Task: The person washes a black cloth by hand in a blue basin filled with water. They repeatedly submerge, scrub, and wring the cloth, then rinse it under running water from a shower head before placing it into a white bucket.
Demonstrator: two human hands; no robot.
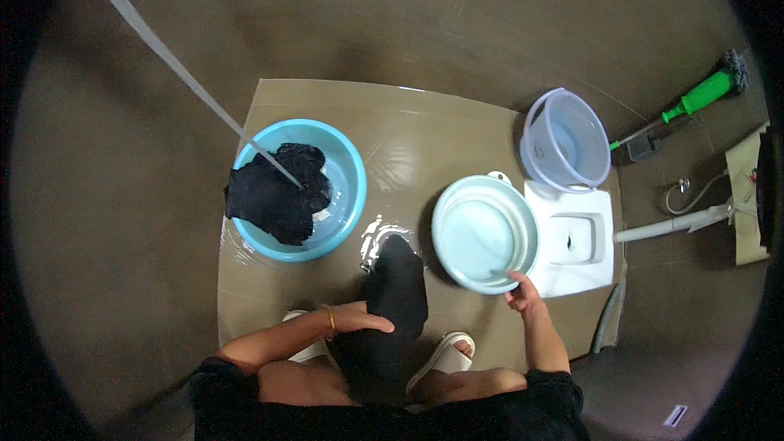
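Observation:
Black wet-looking cloth [398, 282] hangs down between my knees, its far end close to the wet floor. My left hand [365, 318] is closed on its left side, thumb lying across the fabric and the other fingers mostly hidden. On the right, a pale blue round basin [482, 233] stands tilted toward me, and my right hand [523, 290] grips its near right rim with the thumb over the edge. At the left, a brighter blue basin [351, 163] holds a bunched black garment [282, 196], part of which drapes over the rim. A water stream [180, 65] falls onto that garment.
A translucent lilac bucket [567, 143] stands at the far right, behind a white squat toilet [584, 269]. A green-handled brush [698, 98] leans by the right wall near a white pipe [674, 224]. Water shines on the tan floor [392, 131]. My feet wear white slippers [441, 355].

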